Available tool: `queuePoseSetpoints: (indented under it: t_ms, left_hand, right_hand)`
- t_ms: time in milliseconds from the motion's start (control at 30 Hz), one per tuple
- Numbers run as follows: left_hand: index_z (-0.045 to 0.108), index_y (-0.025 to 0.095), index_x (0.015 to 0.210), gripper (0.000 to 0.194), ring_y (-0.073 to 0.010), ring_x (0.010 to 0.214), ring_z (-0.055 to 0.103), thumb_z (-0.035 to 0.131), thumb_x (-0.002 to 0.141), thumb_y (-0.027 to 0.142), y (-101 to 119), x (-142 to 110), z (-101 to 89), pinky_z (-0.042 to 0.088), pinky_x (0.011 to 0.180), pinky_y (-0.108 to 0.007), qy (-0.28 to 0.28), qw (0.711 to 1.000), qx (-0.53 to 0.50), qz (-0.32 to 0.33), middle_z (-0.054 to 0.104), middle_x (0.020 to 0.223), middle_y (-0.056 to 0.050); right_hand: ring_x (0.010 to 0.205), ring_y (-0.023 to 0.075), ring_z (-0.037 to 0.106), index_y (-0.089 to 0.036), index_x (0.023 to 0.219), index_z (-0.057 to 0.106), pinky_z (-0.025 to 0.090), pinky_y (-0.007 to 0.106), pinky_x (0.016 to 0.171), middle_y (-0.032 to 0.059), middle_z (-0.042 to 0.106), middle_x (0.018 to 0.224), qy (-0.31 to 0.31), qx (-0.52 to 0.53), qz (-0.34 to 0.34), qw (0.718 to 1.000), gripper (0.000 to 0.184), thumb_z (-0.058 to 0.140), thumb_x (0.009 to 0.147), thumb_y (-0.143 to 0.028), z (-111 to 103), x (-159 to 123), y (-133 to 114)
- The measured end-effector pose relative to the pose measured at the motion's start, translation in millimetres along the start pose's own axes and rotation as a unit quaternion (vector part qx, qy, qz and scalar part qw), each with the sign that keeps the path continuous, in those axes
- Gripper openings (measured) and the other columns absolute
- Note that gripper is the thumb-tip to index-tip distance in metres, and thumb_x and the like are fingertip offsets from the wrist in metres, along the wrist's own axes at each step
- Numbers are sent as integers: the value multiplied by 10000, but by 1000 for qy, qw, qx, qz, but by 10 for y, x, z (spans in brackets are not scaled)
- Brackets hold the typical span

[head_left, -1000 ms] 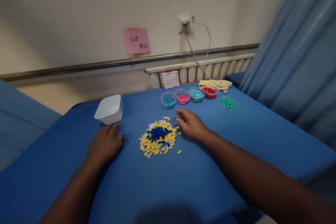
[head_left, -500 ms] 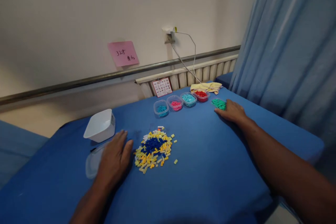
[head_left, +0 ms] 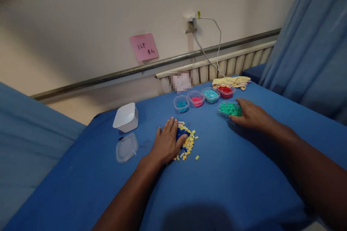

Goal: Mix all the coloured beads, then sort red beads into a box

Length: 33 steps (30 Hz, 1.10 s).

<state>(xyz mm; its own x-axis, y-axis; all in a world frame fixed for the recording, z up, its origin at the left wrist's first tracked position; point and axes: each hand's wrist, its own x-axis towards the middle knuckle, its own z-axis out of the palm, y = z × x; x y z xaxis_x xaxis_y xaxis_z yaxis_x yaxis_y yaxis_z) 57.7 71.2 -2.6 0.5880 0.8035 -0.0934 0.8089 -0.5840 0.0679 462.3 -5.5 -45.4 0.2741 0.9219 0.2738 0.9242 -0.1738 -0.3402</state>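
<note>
Tub of green pieces (head_left: 222, 115), now raised, right hand (head_left: 252, 114) gripping it, open left hand (head_left: 166, 143) shifted over pile (head_left: 190, 145)

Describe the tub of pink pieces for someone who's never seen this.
Find the radiator on the wall, then the blue surface before it. The pink tub stands there between the teal tub and the light-blue tub; only its pieces are pink.

1 pink note (head_left: 144, 47) and 1 socket (head_left: 191, 26) on the wall (head_left: 103, 18) above a metal rail (head_left: 114, 77); 1 yellow cloth (head_left: 232, 82) near the radiator (head_left: 241, 63).
</note>
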Motion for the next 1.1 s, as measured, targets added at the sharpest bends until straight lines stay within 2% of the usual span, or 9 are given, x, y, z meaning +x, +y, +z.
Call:
queuePoseSetpoints:
  t_ms: [167, 300, 500, 600, 667, 733, 867, 967, 1100]
  left_hand:
    - [212, 95, 1756, 879, -312, 1700, 95, 239, 1121, 702, 277, -127, -30, 152, 1372, -562, -16, 998, -3, 59, 87, 1820, -133]
    - [208, 86, 1754, 936, -324, 1701, 51, 301, 1099, 748, 388, -323, 22, 136, 1377, -556, -23, 997, 13, 74, 28, 1816, -138]
    - [220, 101, 1753, 934, -339, 1698, 90, 291, 1096, 761, 233, -536, 80, 110, 1367, -621, -13, 999, 1, 31, 118, 1808, -124]
    - [283, 105, 1739, 856, -334, 1690, 159, 265, 1122, 698, 108, -507, 55, 116, 1361, -634, 48, 995, -89, -4, 178, 1801, -134]
    - [353, 94, 1713, 789, -312, 1668, 257, 285, 1136, 627, 11, -423, 47, 172, 1366, -579, 130, 971, -194, -47, 284, 1775, -151]
    - [461, 92, 1658, 714, -282, 1606, 402, 380, 1125, 559, -94, -301, 74, 271, 1351, -482, 197, 921, -328, -71, 442, 1704, -161]
    - [677, 139, 1453, 528, -306, 1346, 664, 630, 1008, 420, -268, -58, 250, 516, 1173, -479, 249, 808, -528, -78, 702, 1445, -161]
    - [716, 150, 1359, 462, -278, 1093, 750, 675, 966, 388, -334, 27, 393, 614, 960, -431, 270, 776, -563, -90, 773, 1269, -146]
    - [744, 159, 1194, 341, -214, 885, 731, 693, 920, 357, -357, -9, 417, 598, 831, -354, 283, 744, -599, -81, 781, 1068, -96]
  right_hand:
    - [1328, 429, 673, -181, 1599, 503, 574, 565, 1092, 217, 665, 1491, 31, 73, -161, 984, 827, 744, 893, -538, 65, -159, -471]
    - [1377, 416, 644, -171, 1633, 447, 572, 580, 1110, 236, 628, 1521, 29, 100, -243, 965, 818, 725, 933, -491, 66, -275, -853]
    - [1448, 432, 574, -135, 1659, 392, 527, 628, 1171, 264, 586, 1546, 16, 107, -325, 939, 788, 677, 978, -412, 89, -309, -1314]
    - [1456, 439, 556, -144, 1677, 366, 509, 639, 1190, 258, 570, 1553, 19, 106, -351, 930, 806, 685, 970, -363, 113, -293, -1521]
    - [1455, 438, 552, -134, 1677, 361, 510, 629, 1197, 262, 559, 1555, 21, 105, -366, 925, 806, 691, 971, -340, 137, -292, -1657]
    - [1455, 443, 547, -126, 1675, 355, 518, 630, 1192, 270, 546, 1560, 24, 102, -384, 917, 799, 694, 977, -314, 182, -299, -1782]
    - [1501, 438, 511, -209, 1717, 284, 530, 656, 1178, 248, 502, 1616, 41, 100, -415, 903, 823, 651, 982, -150, 340, -311, -1940]
    - [1570, 421, 447, -270, 1750, 223, 492, 678, 1212, 226, 457, 1677, 43, 118, -436, 891, 895, 594, 969, -38, 427, -304, -1953]
    - [1614, 387, 402, -301, 1766, 202, 477, 647, 1241, 188, 368, 1759, 16, 169, -423, 890, 923, 616, 973, -77, 410, -307, -1874]
